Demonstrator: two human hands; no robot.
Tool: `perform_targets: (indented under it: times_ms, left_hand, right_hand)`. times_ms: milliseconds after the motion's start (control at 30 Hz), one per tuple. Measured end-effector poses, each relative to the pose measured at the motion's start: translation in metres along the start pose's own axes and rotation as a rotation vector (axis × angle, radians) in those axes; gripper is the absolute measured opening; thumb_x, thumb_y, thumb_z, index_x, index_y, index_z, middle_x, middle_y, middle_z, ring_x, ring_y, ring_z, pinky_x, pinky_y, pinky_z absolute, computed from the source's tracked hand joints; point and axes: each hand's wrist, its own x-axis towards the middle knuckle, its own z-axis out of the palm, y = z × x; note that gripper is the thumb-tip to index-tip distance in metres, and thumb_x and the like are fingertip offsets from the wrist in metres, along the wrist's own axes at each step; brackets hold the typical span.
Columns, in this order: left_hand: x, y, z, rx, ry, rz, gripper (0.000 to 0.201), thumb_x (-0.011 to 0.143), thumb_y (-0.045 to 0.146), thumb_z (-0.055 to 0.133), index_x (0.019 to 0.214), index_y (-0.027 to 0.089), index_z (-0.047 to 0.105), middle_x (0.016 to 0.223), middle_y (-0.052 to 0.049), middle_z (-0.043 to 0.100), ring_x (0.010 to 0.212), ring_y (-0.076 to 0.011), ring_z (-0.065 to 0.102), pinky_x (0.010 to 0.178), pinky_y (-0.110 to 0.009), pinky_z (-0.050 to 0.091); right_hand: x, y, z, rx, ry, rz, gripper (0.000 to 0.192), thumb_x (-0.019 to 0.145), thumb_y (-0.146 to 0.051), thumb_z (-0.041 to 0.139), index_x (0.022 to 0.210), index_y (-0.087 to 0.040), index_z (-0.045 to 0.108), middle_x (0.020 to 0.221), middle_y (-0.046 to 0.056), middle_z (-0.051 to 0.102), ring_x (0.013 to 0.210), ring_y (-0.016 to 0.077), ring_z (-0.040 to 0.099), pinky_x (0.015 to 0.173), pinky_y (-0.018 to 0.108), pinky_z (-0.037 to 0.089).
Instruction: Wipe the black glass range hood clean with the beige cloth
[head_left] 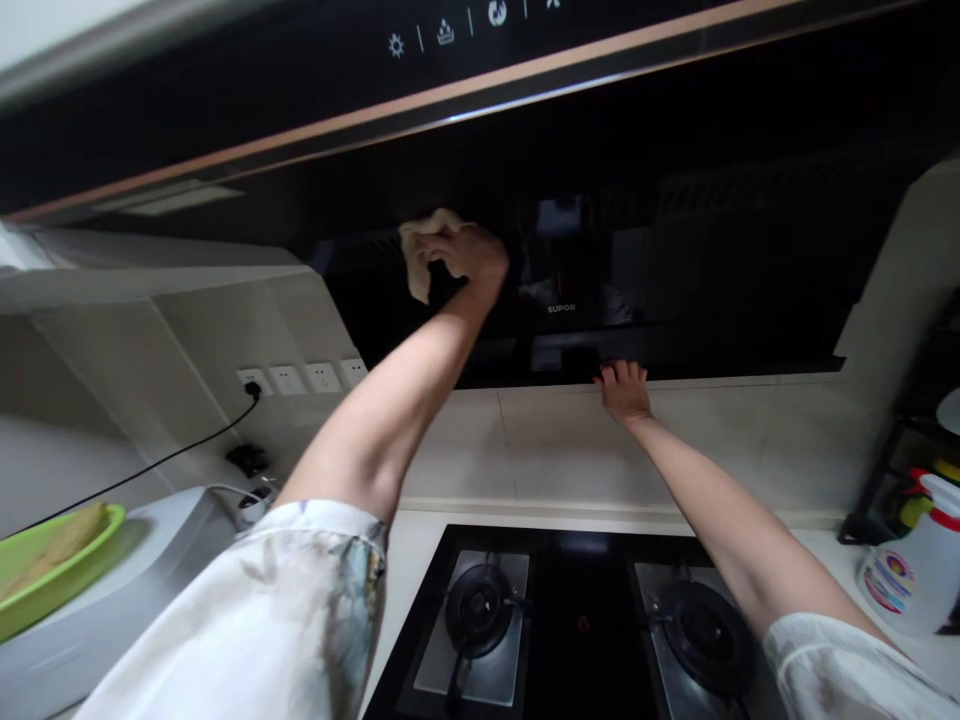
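Note:
High in front of me, my left hand (pixel 476 252) presses a beige cloth (pixel 415 262) against the glossy black panel of the range hood (pixel 720 270). The fingers are bunched into the cloth, and part of it hangs down to the left. Lower and to the right, my right hand (pixel 626 392) has its fingers curled over the bottom edge of the hood panel, right of centre. Its fingertips are partly hidden by that edge. A small brand mark shows on the panel between the two hands.
Below is a black gas hob (pixel 581 640) with two burners. Left are wall sockets (pixel 322 377) with a plugged-in cable and a green basin (pixel 105 530) on a white appliance (pixel 150 580). A spray bottle (pixel 911 575) stands right. The hood's front edge (pixel 450 115) juts out overhead.

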Motion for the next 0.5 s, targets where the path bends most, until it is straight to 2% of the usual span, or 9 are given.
perform_targets:
  times_ms: [33, 100, 167, 233, 300, 367, 433, 500]
  left_hand:
    - [-0.012, 0.017, 0.006, 0.011, 0.03, -0.04, 0.042, 0.114, 0.008, 0.036, 0.143, -0.008, 0.063, 0.155, -0.028, 0.061, 0.164, -0.042, 0.034, 0.136, -0.075, 0.019]
    - [-0.041, 0.046, 0.022, 0.016, 0.052, 0.005, 0.05, 0.114, 0.012, 0.042, 0.161, -0.001, 0.053, 0.174, -0.025, 0.041, 0.169, -0.0413, 0.025, 0.14, -0.064, 0.024]
    - [-0.066, 0.065, 0.037, 0.022, 0.031, 0.166, 0.061, 0.113, 0.02, 0.053, 0.172, 0.015, 0.045, 0.18, -0.017, 0.034, 0.169, -0.0381, 0.028, 0.141, -0.055, 0.028]
    - [-0.079, 0.073, 0.048, 0.057, -0.005, 0.428, 0.069, 0.112, 0.022, 0.056, 0.178, 0.024, 0.037, 0.183, -0.01, 0.029, 0.169, -0.034, 0.028, 0.142, -0.051, 0.028]
    - [-0.077, 0.068, 0.051, 0.103, -0.033, 0.672, 0.07, 0.113, 0.02, 0.049, 0.18, 0.025, 0.03, 0.186, -0.006, 0.023, 0.171, -0.0288, 0.022, 0.144, -0.049, 0.022]
    - [-0.063, 0.054, 0.047, 0.133, -0.06, 0.79, 0.07, 0.112, 0.018, 0.043, 0.18, 0.025, 0.029, 0.187, 0.0, 0.02, 0.173, -0.0253, 0.018, 0.146, -0.049, 0.017]
    - [-0.045, 0.032, 0.037, 0.141, -0.099, 0.802, 0.072, 0.109, 0.016, 0.04, 0.18, 0.026, 0.03, 0.186, 0.004, 0.021, 0.172, -0.0278, 0.018, 0.145, -0.054, 0.017]
    - [-0.029, 0.004, 0.023, 0.127, -0.146, 0.756, 0.073, 0.107, 0.015, 0.036, 0.179, 0.028, 0.034, 0.185, 0.007, 0.024, 0.172, -0.0319, 0.019, 0.144, -0.057, 0.019]
  right_hand:
    - [0.0, 0.0, 0.0, 0.0, 0.001, -0.002, 0.048, 0.115, -0.034, 0.04, 0.146, -0.015, 0.071, 0.15, 0.025, 0.059, 0.131, 0.0379, 0.052, 0.107, 0.05, 0.037]
    - [0.0, 0.001, 0.0, -0.001, 0.003, -0.008, 0.049, 0.115, -0.034, 0.039, 0.146, -0.014, 0.07, 0.15, 0.025, 0.06, 0.131, 0.0386, 0.052, 0.108, 0.051, 0.038]
    - [0.0, 0.001, 0.001, -0.003, 0.005, -0.013, 0.049, 0.114, -0.034, 0.038, 0.146, -0.013, 0.07, 0.15, 0.026, 0.06, 0.132, 0.0391, 0.052, 0.108, 0.051, 0.038]
    - [0.0, 0.003, 0.002, -0.003, 0.008, -0.017, 0.05, 0.114, -0.034, 0.038, 0.146, -0.013, 0.071, 0.152, 0.026, 0.059, 0.132, 0.0393, 0.053, 0.108, 0.051, 0.038]
    - [0.0, 0.004, 0.004, 0.001, 0.023, -0.026, 0.049, 0.114, -0.035, 0.038, 0.145, -0.014, 0.071, 0.152, 0.025, 0.059, 0.131, 0.0391, 0.053, 0.107, 0.051, 0.038]
    - [0.0, 0.005, 0.006, 0.01, 0.042, -0.036, 0.049, 0.114, -0.035, 0.038, 0.143, -0.015, 0.072, 0.151, 0.025, 0.06, 0.13, 0.0386, 0.053, 0.107, 0.051, 0.038]
    - [0.001, 0.005, 0.009, 0.02, 0.053, -0.043, 0.048, 0.114, -0.036, 0.039, 0.143, -0.015, 0.072, 0.15, 0.024, 0.061, 0.129, 0.038, 0.053, 0.107, 0.05, 0.037]
    - [0.001, 0.006, 0.01, 0.028, 0.055, -0.046, 0.048, 0.114, -0.036, 0.039, 0.144, -0.015, 0.071, 0.149, 0.024, 0.061, 0.129, 0.0379, 0.053, 0.107, 0.05, 0.037]
